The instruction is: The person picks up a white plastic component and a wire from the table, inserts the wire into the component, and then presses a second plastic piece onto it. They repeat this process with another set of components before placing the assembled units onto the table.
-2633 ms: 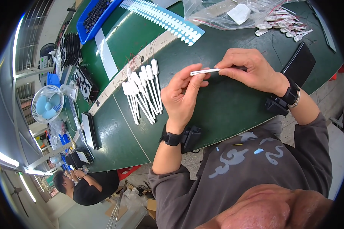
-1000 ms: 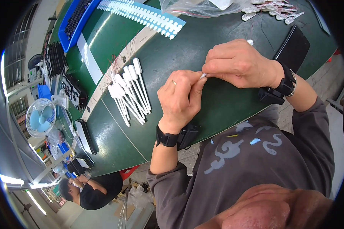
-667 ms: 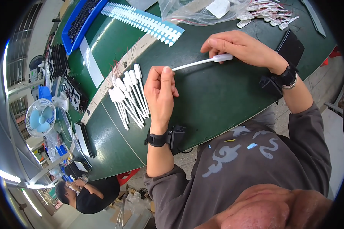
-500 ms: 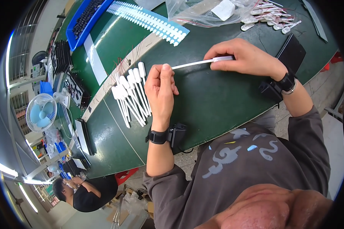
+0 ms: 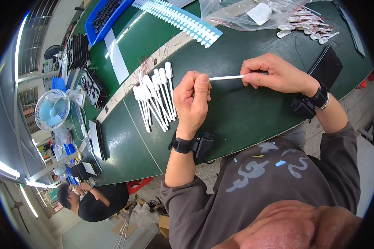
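A thin white stick is stretched level between my two hands above the green table. My left hand is closed round its left end, thumb on top. The fingers of my right hand pinch the other end and cover whatever shape it has there. Beside my left hand, several white paddle-headed sticks lie in a loose fan, heads away from me. Fine reddish wires show past their heads.
Clear bag, small wired white pieces and dark flat phone-like slab lie beyond my right hand. A blue tray of dark parts and a blue sheet of white tabs are farther back. At left, a fan stands near a seated person.
The wider, paddle-like end that showed in my right hand is now covered by its fingers. Less of the stick shows between my hands. The whole view has shifted slightly.
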A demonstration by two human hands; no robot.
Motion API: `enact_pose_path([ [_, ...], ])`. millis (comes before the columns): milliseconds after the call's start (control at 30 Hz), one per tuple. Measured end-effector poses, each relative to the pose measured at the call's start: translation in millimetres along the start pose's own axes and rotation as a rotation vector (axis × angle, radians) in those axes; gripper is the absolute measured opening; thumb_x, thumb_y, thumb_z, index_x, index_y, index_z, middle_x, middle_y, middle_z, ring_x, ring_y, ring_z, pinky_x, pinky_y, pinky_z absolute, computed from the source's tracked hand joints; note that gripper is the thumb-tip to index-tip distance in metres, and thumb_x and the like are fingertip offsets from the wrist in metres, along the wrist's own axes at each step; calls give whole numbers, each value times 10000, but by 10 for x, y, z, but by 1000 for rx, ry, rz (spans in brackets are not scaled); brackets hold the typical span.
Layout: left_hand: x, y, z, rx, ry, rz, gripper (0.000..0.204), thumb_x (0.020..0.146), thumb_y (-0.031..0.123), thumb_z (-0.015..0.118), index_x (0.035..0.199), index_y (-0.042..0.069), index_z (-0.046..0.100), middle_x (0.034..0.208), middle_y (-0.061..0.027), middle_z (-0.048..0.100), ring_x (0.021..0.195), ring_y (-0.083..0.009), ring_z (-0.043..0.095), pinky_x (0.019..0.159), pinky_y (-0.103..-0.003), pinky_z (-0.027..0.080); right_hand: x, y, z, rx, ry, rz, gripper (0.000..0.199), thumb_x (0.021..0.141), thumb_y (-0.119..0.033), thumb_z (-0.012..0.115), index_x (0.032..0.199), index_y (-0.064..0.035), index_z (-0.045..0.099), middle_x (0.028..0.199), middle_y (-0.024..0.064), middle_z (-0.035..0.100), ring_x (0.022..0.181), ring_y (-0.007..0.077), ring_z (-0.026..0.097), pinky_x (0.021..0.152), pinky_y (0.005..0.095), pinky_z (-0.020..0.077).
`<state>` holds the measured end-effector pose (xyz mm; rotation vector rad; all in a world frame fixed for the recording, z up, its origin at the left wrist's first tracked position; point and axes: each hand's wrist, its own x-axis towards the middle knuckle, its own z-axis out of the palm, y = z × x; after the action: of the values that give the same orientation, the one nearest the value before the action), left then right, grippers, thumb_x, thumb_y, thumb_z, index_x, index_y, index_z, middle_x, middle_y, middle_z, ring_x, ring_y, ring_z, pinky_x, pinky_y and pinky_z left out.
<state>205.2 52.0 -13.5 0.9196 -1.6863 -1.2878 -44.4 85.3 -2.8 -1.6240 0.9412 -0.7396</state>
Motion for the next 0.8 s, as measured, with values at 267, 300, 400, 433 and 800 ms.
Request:
enact_pose_path([
  [267,179,-30,-41,543,79,359,123,916,147,676,968,38,653,748,-64,623,640,-187,589,562,-317,472,2,56,42,-395,171,-76,99,935,-89,615,928,10,617,782,56,581,660,150,529,603,280,420],
  [300,156,2,-36,646,93,487,127,899,140,687,979,45,659,757,-66,627,654,-205,596,569,-331,478,14,68,65,-388,155,-96,99,935,-89,615,928,10,617,782,56,581,660,150,529,603,280,420],
  [400,-16,111,27,769,-88,569,168,858,130,713,1009,68,671,767,-56,625,689,-234,609,580,-355,488,3,70,92,-364,110,-186,96,928,-75,623,987,-2,646,791,73,577,652,166,515,589,291,415],
  [433,-80,143,50,772,-194,545,186,846,129,720,1019,76,675,767,-50,622,700,-239,611,583,-359,490,1,66,109,-363,105,-192,96,928,-75,623,987,-2,646,791,73,577,652,166,515,589,291,415],
  [800,-480,208,-533,999,29,327,205,829,81,750,1033,82,726,781,-57,644,697,-212,607,593,-339,491,21,41,27,-366,199,-143,216,978,-88,558,1155,-21,662,686,34,517,622,116,489,591,260,412],
])
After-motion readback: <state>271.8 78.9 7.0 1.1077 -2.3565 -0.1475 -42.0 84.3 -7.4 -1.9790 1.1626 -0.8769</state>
